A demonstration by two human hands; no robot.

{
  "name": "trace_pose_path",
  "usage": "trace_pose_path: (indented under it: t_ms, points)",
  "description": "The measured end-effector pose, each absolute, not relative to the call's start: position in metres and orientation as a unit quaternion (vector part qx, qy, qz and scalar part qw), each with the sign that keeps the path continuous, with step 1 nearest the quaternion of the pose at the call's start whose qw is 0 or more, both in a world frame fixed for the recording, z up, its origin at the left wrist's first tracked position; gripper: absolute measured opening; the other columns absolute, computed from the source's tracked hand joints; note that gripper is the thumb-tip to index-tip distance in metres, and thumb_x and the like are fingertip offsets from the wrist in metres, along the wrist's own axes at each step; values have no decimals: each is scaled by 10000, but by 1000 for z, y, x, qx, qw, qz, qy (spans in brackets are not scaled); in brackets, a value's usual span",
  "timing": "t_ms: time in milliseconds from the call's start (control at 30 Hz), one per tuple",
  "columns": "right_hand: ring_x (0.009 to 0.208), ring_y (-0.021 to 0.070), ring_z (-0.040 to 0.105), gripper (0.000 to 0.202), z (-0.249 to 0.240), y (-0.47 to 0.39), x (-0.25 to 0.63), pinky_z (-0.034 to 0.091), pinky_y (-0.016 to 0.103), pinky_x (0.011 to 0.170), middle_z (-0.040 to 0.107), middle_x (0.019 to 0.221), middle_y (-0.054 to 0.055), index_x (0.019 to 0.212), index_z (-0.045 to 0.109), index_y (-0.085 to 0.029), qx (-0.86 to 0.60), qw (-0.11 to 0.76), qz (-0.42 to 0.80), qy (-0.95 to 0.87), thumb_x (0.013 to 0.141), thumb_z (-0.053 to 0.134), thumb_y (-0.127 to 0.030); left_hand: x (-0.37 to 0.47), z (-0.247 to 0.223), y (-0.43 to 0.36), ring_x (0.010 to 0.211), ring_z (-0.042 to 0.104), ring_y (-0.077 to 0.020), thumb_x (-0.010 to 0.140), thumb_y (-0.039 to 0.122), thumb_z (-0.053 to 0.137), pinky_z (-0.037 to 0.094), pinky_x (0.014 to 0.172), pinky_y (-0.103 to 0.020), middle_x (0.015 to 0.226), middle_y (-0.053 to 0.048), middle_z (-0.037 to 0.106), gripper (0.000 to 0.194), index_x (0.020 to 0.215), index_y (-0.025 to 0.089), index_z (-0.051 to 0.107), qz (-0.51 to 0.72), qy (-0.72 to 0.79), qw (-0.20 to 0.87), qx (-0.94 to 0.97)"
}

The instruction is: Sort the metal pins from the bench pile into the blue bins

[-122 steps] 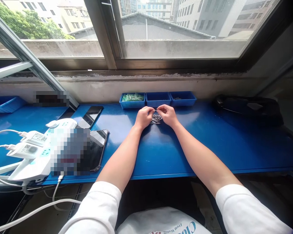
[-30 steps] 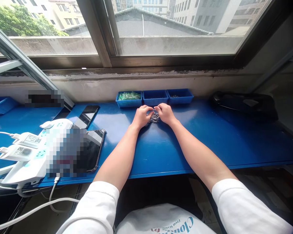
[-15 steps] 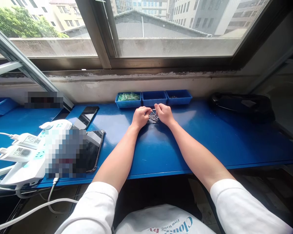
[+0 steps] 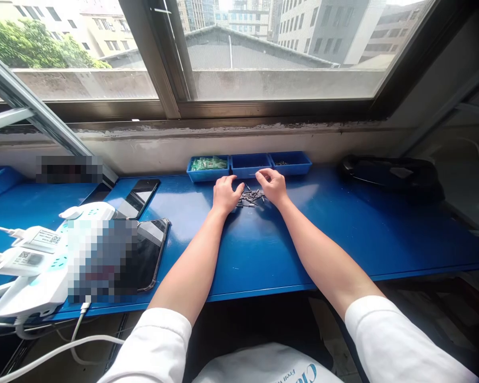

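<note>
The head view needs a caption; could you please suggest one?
Left hand and right hand flank small dark parts, three blue trays behind.

White short sleeves [image 4: 159, 338]; blue lettering [image 4: 311, 371]

Blue table [image 4: 259, 260], metal pile [image 4: 250, 198]
Bins [image 4: 247, 173] behind the pile, phones [image 4: 154, 252] left of it, dark bag [image 4: 387, 181] right.

On the table [image 4: 259, 255], three trays [image 4: 250, 173] stand behind the pile of loose pieces [image 4: 250, 198].
</note>
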State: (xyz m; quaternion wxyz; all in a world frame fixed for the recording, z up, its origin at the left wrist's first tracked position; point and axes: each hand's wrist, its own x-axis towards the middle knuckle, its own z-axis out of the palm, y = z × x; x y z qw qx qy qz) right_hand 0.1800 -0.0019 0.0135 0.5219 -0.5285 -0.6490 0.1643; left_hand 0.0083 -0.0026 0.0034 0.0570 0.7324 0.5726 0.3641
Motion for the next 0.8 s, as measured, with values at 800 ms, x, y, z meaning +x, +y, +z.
trace_pose_path:
  t_ms: [800]
  points:
    - [1205, 332, 378, 553, 1, 14, 199, 361, 497, 972, 352, 1449, 136, 1279, 509, -179, -629, 384, 14, -676, 738, 575, -272, 11, 0, -7, 1265, 468, -259, 857, 434, 475, 337, 1083, -385, 1275, -70, 595, 380, 1129, 240, 655, 227, 505, 97, 827]
